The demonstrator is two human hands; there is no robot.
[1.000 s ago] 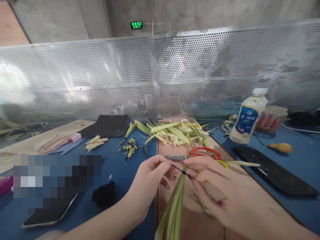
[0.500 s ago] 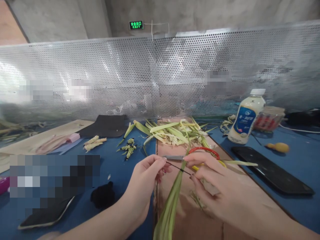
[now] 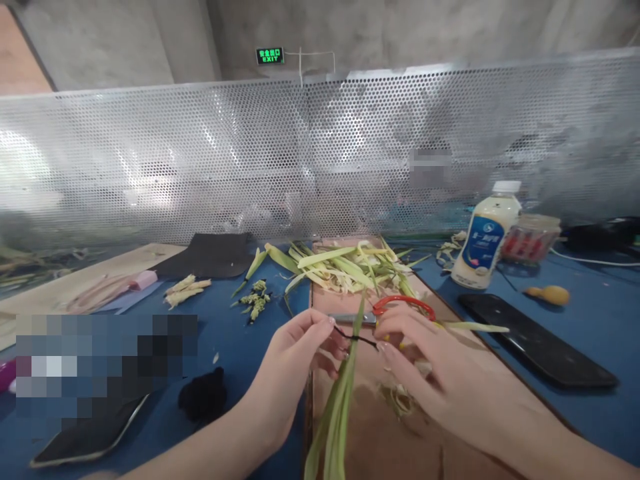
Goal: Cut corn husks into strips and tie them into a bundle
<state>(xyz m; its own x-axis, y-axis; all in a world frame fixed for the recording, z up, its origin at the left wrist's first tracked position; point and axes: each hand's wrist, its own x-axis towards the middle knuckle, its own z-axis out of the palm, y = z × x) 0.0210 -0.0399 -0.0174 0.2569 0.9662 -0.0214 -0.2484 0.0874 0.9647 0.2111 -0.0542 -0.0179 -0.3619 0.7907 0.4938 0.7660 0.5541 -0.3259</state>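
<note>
A thin black cord (image 3: 369, 342) crosses a bundle of long green husk strips (image 3: 341, 400) and appears looped around it near its upper end. My left hand (image 3: 293, 357) pinches the cord's left end between thumb and forefinger, its other fingers curled behind beside the strips. On the other side, my right hand (image 3: 433, 363) holds the right end at its thumb tip, the forefinger bent above. The strips hang down toward me over the brown board (image 3: 390, 447). Just behind the hands lie scissors (image 3: 433, 308) with red and yellow handles, partly covered by the right hand.
Loose husks (image 3: 345, 263) pile at the board's far end. To the right are a bottle (image 3: 483, 243), a jar (image 3: 533, 240), a small gourd (image 3: 553, 295) and a black phone (image 3: 537, 340). Green braided pieces (image 3: 257, 301) and a black fuzzy ball (image 3: 204, 395) lie left. A perforated metal screen (image 3: 225, 153) stands behind.
My right forefinger has come away from the strips' upper end, which now stands free. My left hand's lower fingers have moved in against the bundle. Both hands still hold the cord.
</note>
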